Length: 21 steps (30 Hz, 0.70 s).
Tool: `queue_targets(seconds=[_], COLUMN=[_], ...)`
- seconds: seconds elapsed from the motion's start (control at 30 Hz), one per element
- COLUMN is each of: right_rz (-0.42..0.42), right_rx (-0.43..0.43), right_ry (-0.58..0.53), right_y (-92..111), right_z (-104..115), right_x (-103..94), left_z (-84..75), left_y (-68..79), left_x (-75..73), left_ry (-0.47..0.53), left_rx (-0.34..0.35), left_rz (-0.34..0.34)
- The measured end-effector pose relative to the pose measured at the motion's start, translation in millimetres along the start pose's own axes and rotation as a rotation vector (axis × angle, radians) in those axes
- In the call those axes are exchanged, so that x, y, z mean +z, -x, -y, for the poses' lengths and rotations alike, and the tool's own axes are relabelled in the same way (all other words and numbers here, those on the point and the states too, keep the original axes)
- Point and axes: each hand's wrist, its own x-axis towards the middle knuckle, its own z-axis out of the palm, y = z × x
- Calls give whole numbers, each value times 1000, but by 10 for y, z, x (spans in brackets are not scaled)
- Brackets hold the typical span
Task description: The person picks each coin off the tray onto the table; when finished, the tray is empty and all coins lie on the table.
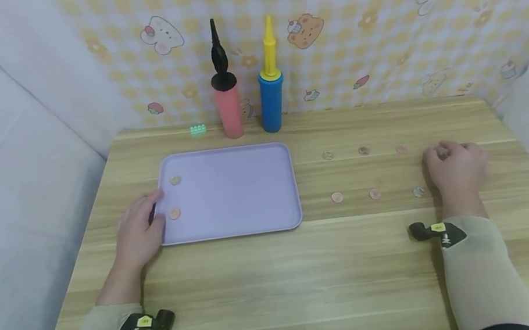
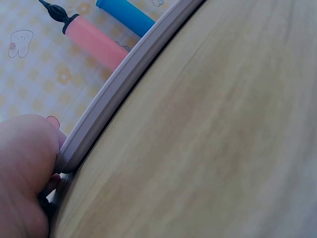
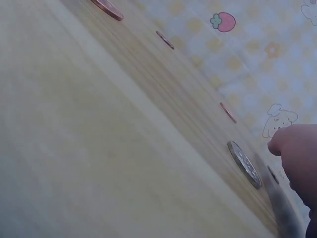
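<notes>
My left hand [image 1: 140,228] grips the left rim of a lilac tray [image 1: 237,193], thumb and fingers at its edge. Two coins lie in the tray: a silvery coin [image 1: 175,180] and a copper coin [image 1: 174,214]. On the right of the table, my right hand [image 1: 458,169] is lowered with curled fingers around a small coin [image 1: 443,152]. That coin shows between thumb and index finger; whether they pinch it is unclear. Just left of this hand lies a silver coin [image 3: 244,164]. The right fingertips are partly hidden in the right wrist view.
Between tray and right hand lie more coins in two rows, among them a copper coin [image 1: 336,197] and a silvery coin [image 1: 328,155]. Behind the tray stand a pink pump [image 1: 230,109], a blue pump [image 1: 272,101] and a green toy brick [image 1: 197,130].
</notes>
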Motion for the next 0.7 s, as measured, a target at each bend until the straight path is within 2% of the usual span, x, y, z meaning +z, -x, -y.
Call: queue_targets(seconds=[0.1, 0.2, 0.3, 0.4, 0.57, 0.7], right_rz=[-6, -11, -38, -100, -155, -220], right_rx=[-35, -106, -182, -255, -375, -509], right_ry=[65, 141, 170, 142, 101, 54], right_y=[45, 102, 189, 295, 457, 567], right_z=[100, 242, 403, 559, 829, 1053], right_x=[-22, 2, 57, 145, 313, 464], left_z=[-15, -27, -23, -27, -38, -33], left_y=[-3, -5, -10, -11, -4, -1], left_x=[-6, -10, -6, -5, -12, -12], left_ry=[3, 3, 2, 5, 12, 17], left_rx=[-5, -14, -11, -2, 0, -2], left_rz=[-3, -4, -6, -11, -13, -15])
